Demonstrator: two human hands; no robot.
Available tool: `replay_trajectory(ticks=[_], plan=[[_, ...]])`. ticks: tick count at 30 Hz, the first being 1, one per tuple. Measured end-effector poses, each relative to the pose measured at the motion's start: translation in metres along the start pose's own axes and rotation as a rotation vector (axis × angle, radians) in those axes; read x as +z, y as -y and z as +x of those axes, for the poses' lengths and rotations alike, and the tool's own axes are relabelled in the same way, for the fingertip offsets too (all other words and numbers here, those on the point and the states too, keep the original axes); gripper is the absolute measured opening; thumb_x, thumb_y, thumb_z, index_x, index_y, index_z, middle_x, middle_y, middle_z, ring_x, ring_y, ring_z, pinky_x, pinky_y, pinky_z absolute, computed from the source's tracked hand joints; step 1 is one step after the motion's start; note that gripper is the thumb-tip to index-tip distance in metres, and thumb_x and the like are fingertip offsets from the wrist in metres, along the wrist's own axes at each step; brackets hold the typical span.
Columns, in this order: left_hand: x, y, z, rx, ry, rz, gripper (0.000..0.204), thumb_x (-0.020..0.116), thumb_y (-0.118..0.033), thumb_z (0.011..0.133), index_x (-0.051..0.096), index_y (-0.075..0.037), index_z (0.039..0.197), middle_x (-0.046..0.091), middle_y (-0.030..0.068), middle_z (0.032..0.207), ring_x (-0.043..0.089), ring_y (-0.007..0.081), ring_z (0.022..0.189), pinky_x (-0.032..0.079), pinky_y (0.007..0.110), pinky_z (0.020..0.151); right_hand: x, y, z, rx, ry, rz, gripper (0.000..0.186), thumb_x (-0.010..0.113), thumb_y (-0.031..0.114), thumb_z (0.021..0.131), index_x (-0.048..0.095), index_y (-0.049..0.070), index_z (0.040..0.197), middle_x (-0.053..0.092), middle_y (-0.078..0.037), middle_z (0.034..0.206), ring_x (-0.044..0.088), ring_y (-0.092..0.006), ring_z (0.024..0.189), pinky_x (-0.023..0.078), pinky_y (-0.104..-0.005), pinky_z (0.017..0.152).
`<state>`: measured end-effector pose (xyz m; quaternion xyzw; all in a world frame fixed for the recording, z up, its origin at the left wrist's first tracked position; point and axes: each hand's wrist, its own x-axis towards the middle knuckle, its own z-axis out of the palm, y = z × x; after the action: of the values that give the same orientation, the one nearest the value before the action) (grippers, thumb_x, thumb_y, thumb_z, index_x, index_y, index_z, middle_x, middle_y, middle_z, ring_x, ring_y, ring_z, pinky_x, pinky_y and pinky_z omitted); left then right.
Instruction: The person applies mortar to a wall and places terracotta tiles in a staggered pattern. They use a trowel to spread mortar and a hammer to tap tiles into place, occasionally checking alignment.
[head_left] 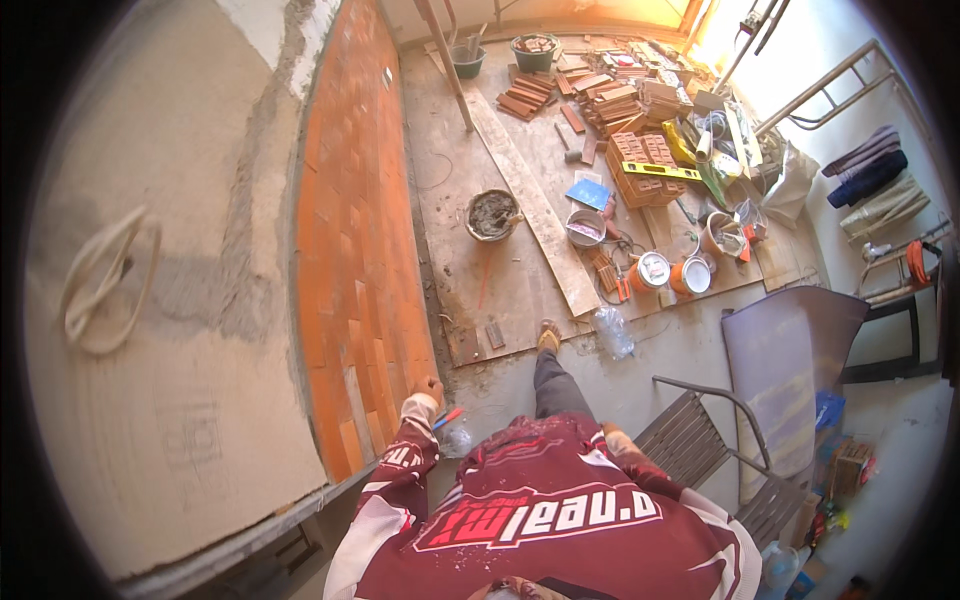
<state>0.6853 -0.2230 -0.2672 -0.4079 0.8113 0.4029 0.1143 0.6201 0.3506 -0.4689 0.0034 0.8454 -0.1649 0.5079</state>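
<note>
My left hand is curled closed at the lower edge of an orange brick-tiled surface. Whatever its fingers may hold is hidden. Beside that forearm are a red-and-blue tool and a clear plastic bag or bottle. My right arm bends in front of my maroon jersey, and its hand is out of sight. One of my shoes stands by the end of a long wooden plank. Ahead on the floor sits a bucket of wet mortar with a tool in it.
Stacked hollow bricks carry a yellow spirit level. Loose brick pieces are piled behind. Two white-and-orange tubs stand right of the plank. A slatted metal chair is close on my right. A metal pole rises at the back.
</note>
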Motion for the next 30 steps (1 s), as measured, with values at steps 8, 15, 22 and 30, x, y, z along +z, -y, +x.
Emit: replay_trajectory(ticks=[8, 15, 22, 30], plan=[[0.041, 0.0, -0.038, -0.322, 0.192, 0.077, 0.021, 0.062, -0.026, 0.077, 0.071, -0.009, 0.086, 0.07, 0.0152, 0.088, 0.067, 0.0298, 0.086, 0.051, 0.039, 0.08, -0.334, 0.233, 0.044, -0.226, -0.467, -0.138, 0.041, 0.07, 0.025, 0.077, 0.063, 0.007, 0.113, 0.067, -0.02, 0.101, 0.064, -0.0319, 0.096, 0.05, -0.0388, 0.084], [0.041, -0.028, -0.006, -0.491, 0.039, -0.214, 0.024, 0.064, -0.026, 0.079, 0.069, -0.004, 0.088, 0.07, 0.0121, 0.084, 0.068, 0.0253, 0.077, 0.052, 0.036, 0.073, -0.453, 0.373, 0.063, -0.288, -0.492, 0.015, 0.041, 0.066, 0.031, 0.08, 0.063, 0.004, 0.111, 0.068, -0.018, 0.1, 0.065, -0.0319, 0.094, 0.05, -0.0381, 0.083], [0.021, -0.067, 0.048, -0.404, 0.055, -0.288, 0.027, 0.067, -0.026, 0.077, 0.069, -0.004, 0.093, 0.068, 0.0114, 0.078, 0.065, 0.0211, 0.073, 0.05, 0.033, 0.069, -0.359, 0.43, 0.048, -0.382, 0.062, -0.142, 0.06, 0.069, 0.038, 0.078, 0.053, 0.007, 0.127, 0.065, -0.02, 0.108, 0.063, -0.0344, 0.1, 0.049, -0.0402, 0.087], [0.001, -0.155, 0.058, 0.054, 0.443, -0.167, 0.024, 0.068, -0.029, 0.078, 0.069, -0.008, 0.091, 0.068, 0.0136, 0.092, 0.063, 0.027, 0.091, 0.049, 0.036, 0.079, -0.346, 0.493, -0.017, -0.679, 0.168, -0.783, 0.026, 0.058, 0.033, 0.084, 0.068, 0.013, 0.097, 0.065, -0.015, 0.094, 0.064, -0.037, 0.088, 0.051, -0.0448, 0.083]])
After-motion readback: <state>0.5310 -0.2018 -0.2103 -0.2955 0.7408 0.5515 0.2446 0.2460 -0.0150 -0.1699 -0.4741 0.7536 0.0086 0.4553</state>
